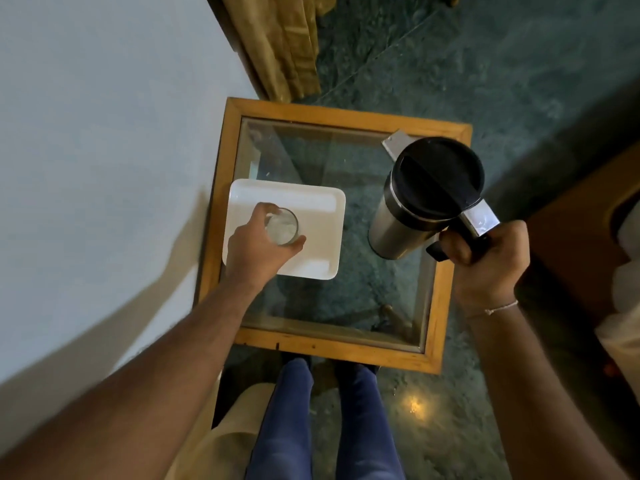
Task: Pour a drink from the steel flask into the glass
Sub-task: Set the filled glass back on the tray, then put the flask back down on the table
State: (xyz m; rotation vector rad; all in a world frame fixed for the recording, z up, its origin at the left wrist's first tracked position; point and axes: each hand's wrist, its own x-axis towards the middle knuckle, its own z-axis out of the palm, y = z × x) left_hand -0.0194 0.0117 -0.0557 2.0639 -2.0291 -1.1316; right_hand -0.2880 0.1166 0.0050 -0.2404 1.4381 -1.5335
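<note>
A clear glass (282, 226) stands on a white square tray (311, 209) at the left of a small glass-topped table. My left hand (258, 245) wraps around the glass from its near left side. A steel flask (398, 216) with a black lid (438, 178) hangs upright over the table's right half, apart from the glass. My right hand (485, 258) grips the flask's black handle. The lid looks closed, and nothing flows from the flask.
The table has a wooden frame (440, 306) and a glass top over a dark green floor. A pale wall runs along the left. A curtain (284, 46) hangs beyond the table. Wooden furniture (588, 220) stands at the right. My legs are below the near edge.
</note>
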